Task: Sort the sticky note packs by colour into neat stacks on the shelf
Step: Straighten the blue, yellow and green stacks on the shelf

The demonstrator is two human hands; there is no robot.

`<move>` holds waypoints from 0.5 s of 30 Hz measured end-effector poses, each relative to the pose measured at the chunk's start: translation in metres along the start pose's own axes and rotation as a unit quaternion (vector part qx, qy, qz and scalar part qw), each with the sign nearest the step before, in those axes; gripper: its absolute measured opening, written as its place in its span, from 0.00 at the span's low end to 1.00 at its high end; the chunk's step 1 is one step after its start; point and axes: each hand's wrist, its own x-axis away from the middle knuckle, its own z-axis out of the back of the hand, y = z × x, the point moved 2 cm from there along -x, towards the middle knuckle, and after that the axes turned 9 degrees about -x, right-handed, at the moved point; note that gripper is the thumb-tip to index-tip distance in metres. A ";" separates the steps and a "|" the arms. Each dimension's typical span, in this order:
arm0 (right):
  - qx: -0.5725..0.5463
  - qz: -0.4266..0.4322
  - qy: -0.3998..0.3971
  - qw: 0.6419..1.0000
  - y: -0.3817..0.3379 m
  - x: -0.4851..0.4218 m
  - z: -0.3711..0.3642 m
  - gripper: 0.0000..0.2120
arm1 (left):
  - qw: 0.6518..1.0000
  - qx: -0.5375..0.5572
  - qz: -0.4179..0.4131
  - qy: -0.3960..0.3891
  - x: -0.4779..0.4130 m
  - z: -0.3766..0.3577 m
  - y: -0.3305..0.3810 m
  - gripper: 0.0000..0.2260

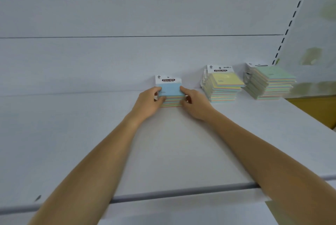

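Gripping the blue stack (171, 91) from both sides, the two hands meet near the back of the shelf (172, 152), just above the middle of the view. The left hand (149, 103) holds the stack's 9 o'clock edge, with its thumb (156, 89) on the top pack and its fingers (161, 99) curled against the packs below. The right hand (195, 105) takes the 3 o'clock edge the same way, thumb on top and fingers curled round the lower packs. The stack stands on the shelf close to the back panel (127, 15). Its top pack has a pale blue face and a white header card (168, 79) reading "STICKY NOTE" at its 12 o'clock end. The pack edges below show thin bands of several pastel colours.

At 3 o'clock from the blue stack, near the right hand but apart from it, stands the yellow stack (224, 80). It is taller, and its packs are a little fanned on the 9 o'clock side. Farther toward 3 o'clock, just beside it, is the green stack (272, 73) — about as tall and slightly uneven. Both sit against the back panel. A slotted upright (294, 15) rises behind the green stack toward 1 o'clock. Bare forearms (101, 152) reach in over the shelf's front lip (181, 191) from 6 o'clock.
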 end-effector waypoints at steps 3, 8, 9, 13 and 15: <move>0.010 -0.002 -0.004 1.000 0.002 -0.001 -0.001 0.19 | 0.999 0.037 0.022 -0.024 0.002 -0.001 -0.002 0.24; -0.041 -0.032 0.000 0.999 0.004 0.000 0.000 0.23 | 0.998 0.055 0.022 -0.014 0.006 -0.001 -0.003 0.24; -0.056 -0.039 0.002 0.998 0.005 -0.001 -0.001 0.24 | 0.998 0.061 0.027 -0.011 0.006 0.000 -0.004 0.24; -0.083 -0.052 0.011 0.995 0.006 -0.001 0.000 0.24 | 0.995 0.085 0.043 -0.008 0.006 0.002 -0.006 0.24; -0.073 -0.042 0.007 0.996 0.003 0.000 0.001 0.25 | 0.996 0.078 0.035 -0.009 0.006 0.001 -0.006 0.24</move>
